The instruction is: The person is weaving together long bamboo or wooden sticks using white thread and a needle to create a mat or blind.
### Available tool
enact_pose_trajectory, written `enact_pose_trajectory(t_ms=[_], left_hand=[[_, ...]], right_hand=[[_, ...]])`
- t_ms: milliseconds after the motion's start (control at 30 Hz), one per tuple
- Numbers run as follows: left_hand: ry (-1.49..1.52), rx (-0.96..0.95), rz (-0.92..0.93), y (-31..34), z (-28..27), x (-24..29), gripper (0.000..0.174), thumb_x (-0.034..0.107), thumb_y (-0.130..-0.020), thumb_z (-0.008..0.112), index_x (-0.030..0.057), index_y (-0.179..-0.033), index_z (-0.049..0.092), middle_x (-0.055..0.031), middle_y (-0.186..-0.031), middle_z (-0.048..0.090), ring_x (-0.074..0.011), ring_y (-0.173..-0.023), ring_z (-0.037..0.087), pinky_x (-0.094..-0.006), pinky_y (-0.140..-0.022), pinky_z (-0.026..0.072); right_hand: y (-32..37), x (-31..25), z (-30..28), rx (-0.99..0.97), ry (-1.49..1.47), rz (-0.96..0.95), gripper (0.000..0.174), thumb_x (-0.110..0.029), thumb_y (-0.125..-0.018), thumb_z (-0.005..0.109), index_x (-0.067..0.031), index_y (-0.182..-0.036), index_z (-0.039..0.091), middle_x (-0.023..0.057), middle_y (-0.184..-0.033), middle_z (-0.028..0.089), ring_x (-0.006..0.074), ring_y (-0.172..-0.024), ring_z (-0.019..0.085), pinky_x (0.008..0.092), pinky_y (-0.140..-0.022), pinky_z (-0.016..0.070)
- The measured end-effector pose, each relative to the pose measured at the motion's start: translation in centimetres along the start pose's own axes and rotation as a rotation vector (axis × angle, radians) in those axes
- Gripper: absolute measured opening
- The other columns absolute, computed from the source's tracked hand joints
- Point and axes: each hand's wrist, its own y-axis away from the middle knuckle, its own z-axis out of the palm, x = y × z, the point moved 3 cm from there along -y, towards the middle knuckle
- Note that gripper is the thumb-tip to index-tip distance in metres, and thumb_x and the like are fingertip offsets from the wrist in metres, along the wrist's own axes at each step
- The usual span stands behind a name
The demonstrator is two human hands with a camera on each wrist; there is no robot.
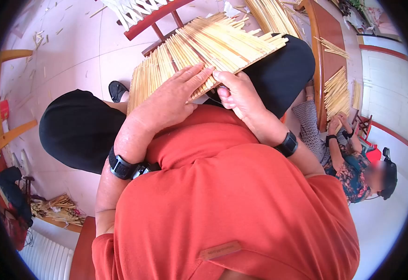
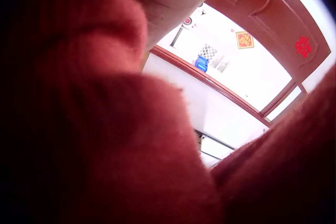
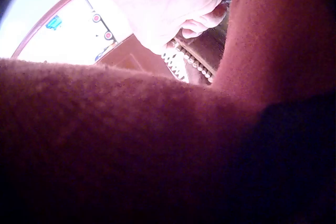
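Note:
A mat of slim, pale wooden sticks (image 1: 218, 44) lies side by side across the lap, slanting up to the right in the head view. My left hand (image 1: 173, 95) rests on its near part, fingers extended over the sticks. Beside it, my right hand (image 1: 241, 93) pinches the near edge, thumb on top and the other fingers curled below. In the right wrist view, part of the right hand (image 3: 181, 11) shows above a row of round stick ends (image 3: 195, 64). Red cloth (image 2: 105, 145) fills most of the left wrist view, where the left hand's fingers are hidden.
A red-framed seat with white straps (image 1: 136, 14) stands ahead. More sticks (image 1: 276, 18) lie beyond the mat, and others (image 1: 337, 93) on a wooden bench (image 1: 325, 28) at right. Another person (image 1: 353, 168) sits there handling sticks. Bundled sticks (image 1: 59, 207) lie at lower left.

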Motion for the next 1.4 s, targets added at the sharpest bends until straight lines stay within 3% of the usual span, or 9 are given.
enact_pose_trajectory(t_ms=[300,400,433,500,633,933,1100,1200,1400], left_hand=[[-0.159,0.318,0.102,-0.3,-1.0,1.2,0.062,-0.002,-0.079,0.056,0.0055,-0.139,0.041,-0.0200,-0.127,0.055,-0.0372,-0.110,0.056,-0.0427,-0.090,0.0488],[0.048,0.154,-0.170,0.8,-4.8,3.0,0.053,-0.003,-0.080,0.051,0.0009,-0.132,0.046,-0.0248,-0.112,0.061,-0.0419,-0.101,0.060,-0.0441,-0.086,0.0486],[0.247,0.187,-0.192,1.3,-8.6,3.8,0.049,0.001,-0.081,0.051,0.0005,-0.130,0.047,-0.0255,-0.106,0.063,-0.0449,-0.096,0.060,-0.0429,-0.082,0.0492],[0.222,0.210,-0.188,2.5,-9.8,4.2,0.048,0.004,-0.082,0.057,-0.0001,-0.129,0.048,-0.0252,-0.103,0.063,-0.0376,-0.097,0.063,-0.0386,-0.083,0.0486],[0.326,0.427,-0.176,8.2,-18.9,8.0,0.054,0.003,-0.078,0.066,-0.0030,-0.129,0.050,-0.0096,-0.111,0.064,-0.0145,-0.099,0.058,-0.0312,-0.092,0.0441],[0.222,1.005,-0.019,24.7,-32.0,17.4,0.053,0.003,-0.075,0.058,-0.0042,-0.127,0.049,-0.0149,-0.125,0.055,-0.0240,-0.121,0.050,-0.0347,-0.106,0.0354],[-0.464,0.781,-0.147,14.2,-29.0,15.3,0.047,0.000,-0.082,0.050,-0.0009,-0.129,0.050,-0.0183,-0.128,0.055,-0.0275,-0.122,0.050,-0.0359,-0.106,0.0362],[-0.917,0.641,0.238,4.8,-22.3,8.0,0.051,-0.007,-0.082,0.041,0.0041,-0.131,0.050,-0.0152,-0.127,0.057,-0.0322,-0.113,0.056,-0.0381,-0.096,0.0452],[-0.914,0.516,0.050,-2.8,-8.2,-7.1,0.054,0.003,-0.082,0.052,0.0106,-0.135,0.047,-0.0085,-0.137,0.048,-0.0281,-0.127,0.044,-0.0479,-0.102,0.0374]], right_hand=[[-0.4,-1.4,0.5,-0.106,0.051,-0.012,0.023,-0.026,-0.091,0.057,-0.0031,-0.095,0.056,0.0061,-0.070,0.058,0.0084,-0.046,0.051,0.0215,-0.036,0.0381],[2.9,-4.2,1.6,-0.223,0.360,-0.185,0.040,-0.035,-0.094,0.056,0.0013,-0.111,0.055,0.0113,-0.094,0.063,0.0156,-0.077,0.063,0.0253,-0.064,0.0506],[2.3,-5.6,2.1,-0.286,0.473,-0.585,0.045,-0.034,-0.093,0.059,0.0036,-0.118,0.053,0.0125,-0.109,0.062,0.0169,-0.097,0.060,0.0281,-0.082,0.0479],[3.4,-5.5,1.8,-0.242,0.453,-0.531,0.045,-0.030,-0.092,0.061,0.0044,-0.120,0.052,0.0122,-0.115,0.061,0.0174,-0.107,0.057,0.0292,-0.090,0.0437],[2.2,-6.1,2.0,-0.195,0.313,-0.717,0.037,-0.022,-0.092,0.062,0.0026,-0.118,0.055,0.0103,-0.116,0.061,0.0162,-0.107,0.057,0.0289,-0.091,0.0432],[2.7,-4.6,1.9,-0.304,0.208,-0.656,0.018,-0.008,-0.093,0.058,-0.0032,-0.110,0.058,0.0048,-0.106,0.062,0.0120,-0.098,0.059,0.0260,-0.086,0.0452],[2.9,-2.5,2.6,-0.387,0.358,-0.449,0.013,-0.008,-0.092,0.057,-0.0005,-0.102,0.059,0.0037,-0.091,0.063,0.0094,-0.080,0.060,0.0228,-0.072,0.0476],[3.1,-2.0,2.9,-0.387,0.604,-0.419,0.014,-0.009,-0.091,0.058,0.0001,-0.100,0.061,0.0050,-0.084,0.064,0.0097,-0.076,0.061,0.0236,-0.071,0.0490],[2.8,-0.3,2.0,-0.433,0.909,-0.346,0.016,-0.011,-0.087,0.058,0.0001,-0.096,0.063,0.0109,-0.077,0.067,0.0174,-0.069,0.064,0.0310,-0.066,0.0509]])
